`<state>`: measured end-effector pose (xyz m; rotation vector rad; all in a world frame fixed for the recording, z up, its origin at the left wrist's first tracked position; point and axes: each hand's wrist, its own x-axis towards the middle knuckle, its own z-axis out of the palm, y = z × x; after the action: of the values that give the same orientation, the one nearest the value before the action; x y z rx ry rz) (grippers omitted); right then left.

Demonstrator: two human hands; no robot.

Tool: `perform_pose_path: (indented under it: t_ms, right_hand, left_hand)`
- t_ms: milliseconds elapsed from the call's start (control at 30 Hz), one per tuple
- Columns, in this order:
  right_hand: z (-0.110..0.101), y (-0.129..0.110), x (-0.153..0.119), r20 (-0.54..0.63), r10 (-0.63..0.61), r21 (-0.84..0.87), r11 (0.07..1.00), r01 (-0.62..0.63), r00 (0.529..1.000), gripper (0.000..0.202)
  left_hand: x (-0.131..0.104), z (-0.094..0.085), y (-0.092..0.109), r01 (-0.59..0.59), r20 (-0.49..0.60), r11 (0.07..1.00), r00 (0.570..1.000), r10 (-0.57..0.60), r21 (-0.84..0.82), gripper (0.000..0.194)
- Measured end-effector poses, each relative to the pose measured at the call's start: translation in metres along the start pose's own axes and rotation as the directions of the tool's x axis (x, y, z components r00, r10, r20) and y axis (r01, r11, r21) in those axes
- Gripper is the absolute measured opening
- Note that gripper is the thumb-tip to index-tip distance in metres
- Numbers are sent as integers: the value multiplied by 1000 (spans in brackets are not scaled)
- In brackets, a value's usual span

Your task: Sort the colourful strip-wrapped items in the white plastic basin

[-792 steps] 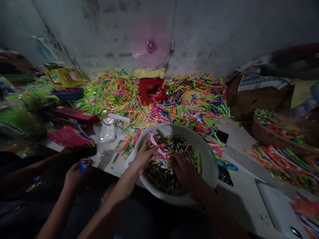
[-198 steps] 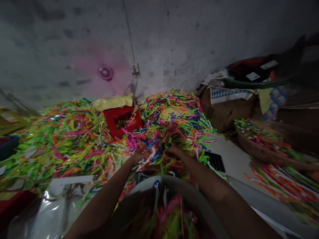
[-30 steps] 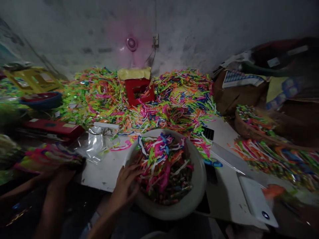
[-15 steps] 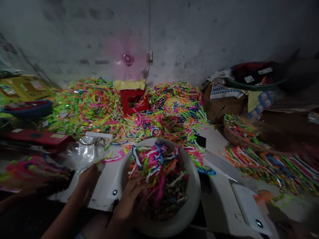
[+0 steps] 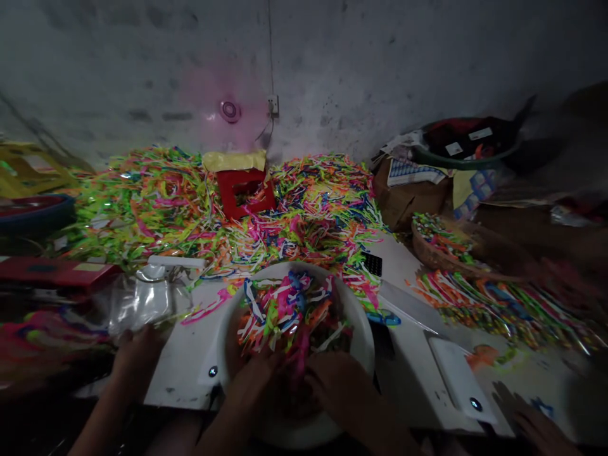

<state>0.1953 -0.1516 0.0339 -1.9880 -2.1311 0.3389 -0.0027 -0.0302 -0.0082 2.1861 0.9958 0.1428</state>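
A pale round basin stands at the near edge of the table, heaped with colourful strips. My left hand reaches into its left side, fingers bent together among the strips. From the right, my right hand reaches in too, its fingers curled beside a pink strip. Both hands are dim, and what their fingertips hold is hidden. A short gap lies between them.
Behind the basin, strips pile up around a red stool. Another person's hand is left by a clear bag; another hand shows at lower right. A white device and rows of strips lie right.
My right hand has come into the basin. My left hand stays at the basin's left side, its fingers further in among the strips. The view has turned slightly right.
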Motion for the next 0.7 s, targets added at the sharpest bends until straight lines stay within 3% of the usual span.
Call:
perform_pose_path:
  t_ms: [167, 367, 467, 567, 700]
  right_hand:
    - [24, -4, 20, 210, 162, 75, 981, -181, 964, 37]
    - [25, -3, 28, 305, 119, 109, 981, -158, 945, 38]
    - [25, -2, 31, 255, 119, 143, 977, -159, 960, 28]
    - [22, 1, 30, 115, 172, 236, 952, -195, 978, 20]
    - [17, 3, 27, -4, 294, 378, 885, -271, 956, 22]
  left_hand:
    - [-16, -26, 11, -110, -216, 974, 974, 67, -196, 42]
    - [-20, -31, 3, -74, -299, 951, 954, -21, -302, 34]
    - [-22, -29, -4, -65, -285, 919, 957, -53, -389, 32]
    - [-25, -28, -6, -45, -273, 877, 957, -100, -479, 34]
    - [-26, -30, 0, -17, -279, 826, 945, -170, -563, 36]
